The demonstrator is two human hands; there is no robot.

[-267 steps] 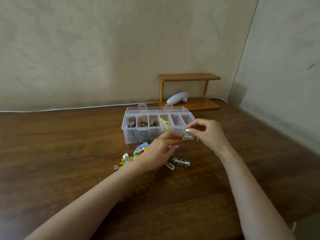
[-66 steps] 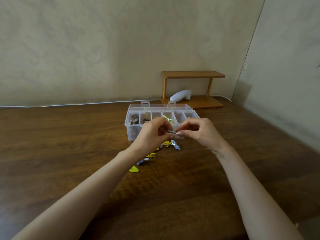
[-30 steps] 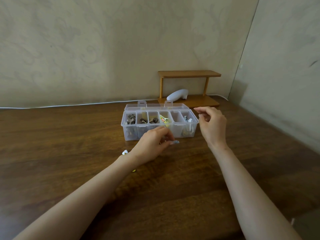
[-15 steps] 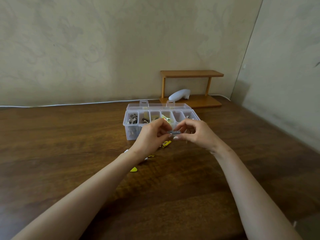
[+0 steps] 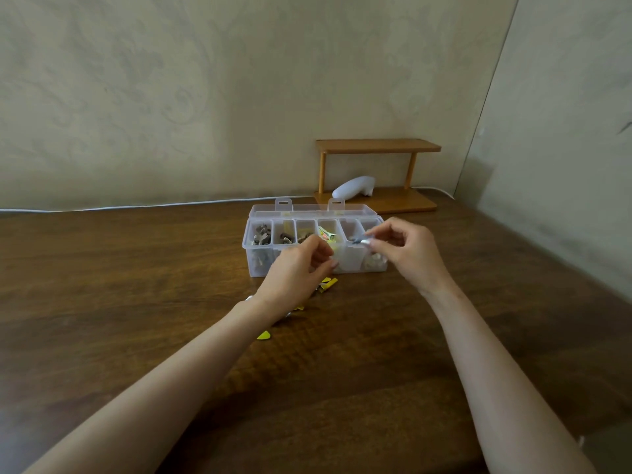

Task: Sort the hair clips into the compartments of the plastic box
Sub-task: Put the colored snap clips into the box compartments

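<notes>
While the right hand [image 5: 408, 256] pinches a small silvery hair clip [image 5: 361, 239] over the right-end compartments of the clear plastic box [image 5: 259, 268], the left hand [image 5: 297, 273] hangs just in front of the box, fingers curled. Honestly can't tell if it's holding anything. Some yellow clips [image 5: 327, 284] lie on the wooden table [image 5: 119, 285] by it.
</notes>
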